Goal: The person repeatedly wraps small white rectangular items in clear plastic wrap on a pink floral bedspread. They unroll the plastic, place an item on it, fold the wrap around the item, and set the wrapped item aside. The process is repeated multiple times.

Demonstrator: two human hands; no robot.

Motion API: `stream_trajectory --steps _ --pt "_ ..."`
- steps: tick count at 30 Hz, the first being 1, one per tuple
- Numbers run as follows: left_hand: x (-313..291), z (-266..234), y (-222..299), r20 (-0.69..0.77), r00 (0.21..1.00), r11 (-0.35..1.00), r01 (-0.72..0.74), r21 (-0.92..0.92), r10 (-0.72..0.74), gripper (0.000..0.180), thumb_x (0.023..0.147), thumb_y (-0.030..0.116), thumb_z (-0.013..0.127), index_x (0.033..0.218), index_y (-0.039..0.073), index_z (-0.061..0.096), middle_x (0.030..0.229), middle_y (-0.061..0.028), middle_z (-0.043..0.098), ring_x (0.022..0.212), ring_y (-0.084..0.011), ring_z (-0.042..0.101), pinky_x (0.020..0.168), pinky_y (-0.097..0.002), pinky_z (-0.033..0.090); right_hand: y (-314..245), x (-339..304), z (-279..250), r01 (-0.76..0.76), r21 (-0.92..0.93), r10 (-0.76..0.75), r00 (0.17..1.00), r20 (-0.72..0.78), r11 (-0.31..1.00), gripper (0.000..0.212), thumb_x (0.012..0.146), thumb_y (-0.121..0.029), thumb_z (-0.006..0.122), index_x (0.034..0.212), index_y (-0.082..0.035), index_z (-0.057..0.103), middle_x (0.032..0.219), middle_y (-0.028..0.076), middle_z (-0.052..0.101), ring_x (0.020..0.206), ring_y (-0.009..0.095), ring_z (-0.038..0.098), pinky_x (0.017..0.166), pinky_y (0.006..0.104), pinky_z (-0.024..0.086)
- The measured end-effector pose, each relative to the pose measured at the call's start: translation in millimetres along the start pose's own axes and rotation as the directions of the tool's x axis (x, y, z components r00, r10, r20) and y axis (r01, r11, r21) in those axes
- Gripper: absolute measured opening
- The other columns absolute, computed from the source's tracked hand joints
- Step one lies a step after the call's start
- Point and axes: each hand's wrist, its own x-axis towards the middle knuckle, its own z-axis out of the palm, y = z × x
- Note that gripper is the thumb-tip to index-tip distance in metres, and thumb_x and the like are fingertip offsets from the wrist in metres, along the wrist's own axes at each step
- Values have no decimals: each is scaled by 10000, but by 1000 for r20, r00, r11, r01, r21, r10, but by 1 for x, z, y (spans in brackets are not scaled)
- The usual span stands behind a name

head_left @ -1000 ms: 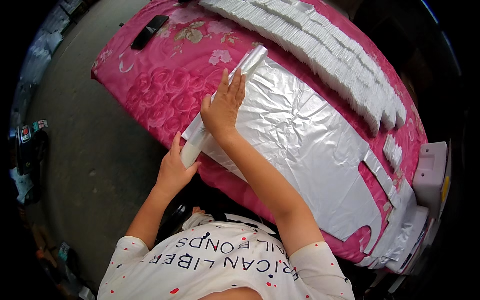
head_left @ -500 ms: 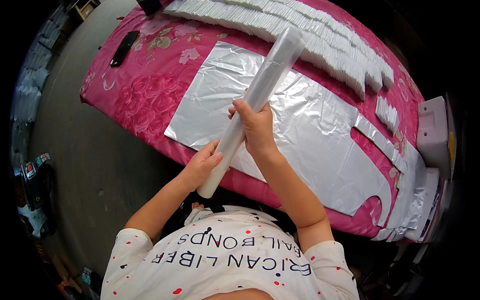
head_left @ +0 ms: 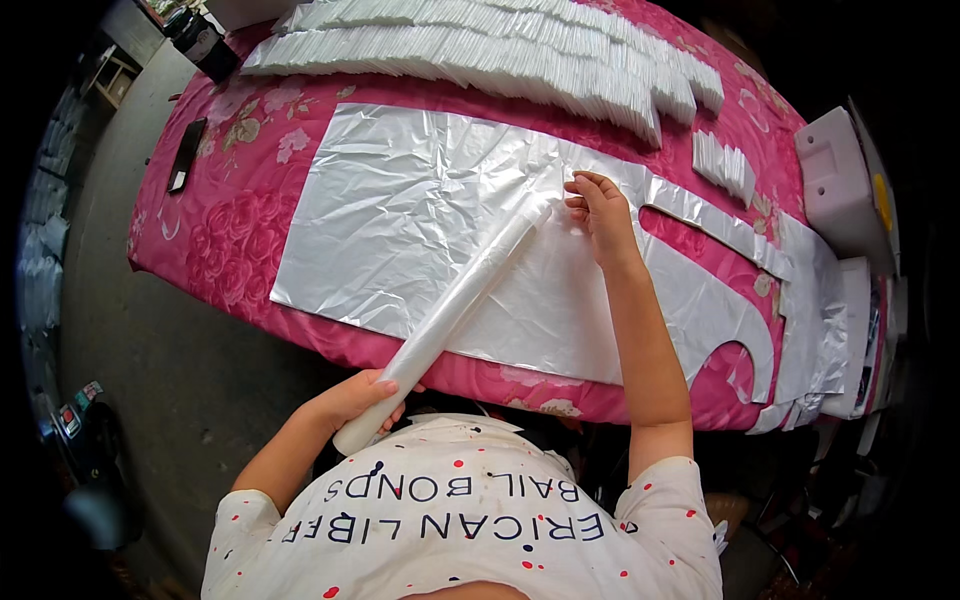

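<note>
My left hand (head_left: 362,398) is wrapped round the near end of a long roll of translucent white plastic film (head_left: 440,310). The roll slants away from my body, its far end low over a stack of flat silvery-white plastic bags (head_left: 350,220). Beside that far end, my right hand (head_left: 605,222) has its thumb and fingers pinched together. They seem to grip a thin loose edge of the film, though it blends with the shiny bags below. At its right side the stack has cut-out handle shapes.
A pink floral cloth (head_left: 240,230) covers the table. Long rows of folded white bags (head_left: 480,55) stand along the far side, with a small bundle (head_left: 723,168) nearby. A black phone (head_left: 187,155) and dark jar (head_left: 200,45) are left; a white foam box (head_left: 845,180) is right.
The roll has been lowered toward the bag stack. My left hand slid to its near end; my right hand let go of its middle and moved right to its far end.
</note>
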Motion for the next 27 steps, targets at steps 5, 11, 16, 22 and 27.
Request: stream_trajectory --steps 5,11,16,22,27 --pt "-4 4 -3 -99 995 999 13 42 -9 517 824 426 617 1138 30 506 737 -41 527 597 -109 524 555 -252 470 -14 -15 3 -30 -344 120 962 245 939 306 841 -317 616 965 -37 625 899 19 628 740 67 517 672 232 436" --pt "-9 12 2 -239 971 984 59 165 -18 380 840 315 606 1072 28 514 767 -49 548 627 -117 541 585 -264 486 -21 -12 2 -27 -473 281 834 475 881 256 826 -282 639 868 -29 631 704 -15 581 624 56 504 592 213 411" --pt "-11 5 -7 -162 986 988 62 143 -38 589 752 432 681 1135 11 531 763 -40 571 653 -97 550 621 -238 467 -20 -13 1 -9 -460 240 861 448 888 185 850 -218 626 775 -51 611 641 -50 516 575 39 451 532 194 353" --pt "-43 -43 -39 69 987 986 152 -75 -147 582 708 288 739 1161 0 514 787 -63 598 679 -127 588 641 -254 497 -19 34 -79 117 -563 -19 984 177 818 209 856 -187 604 734 -18 587 620 -28 501 555 47 428 514 215 361" --pt "-77 -96 -66 201 930 950 311 13 -307 526 708 201 762 1140 3 537 909 -81 642 840 -147 620 767 -267 496 -32 47 -150 61 -575 -74 997 1 816 156 860 -184 601 820 -36 623 638 -41 524 547 30 439 495 185 357"
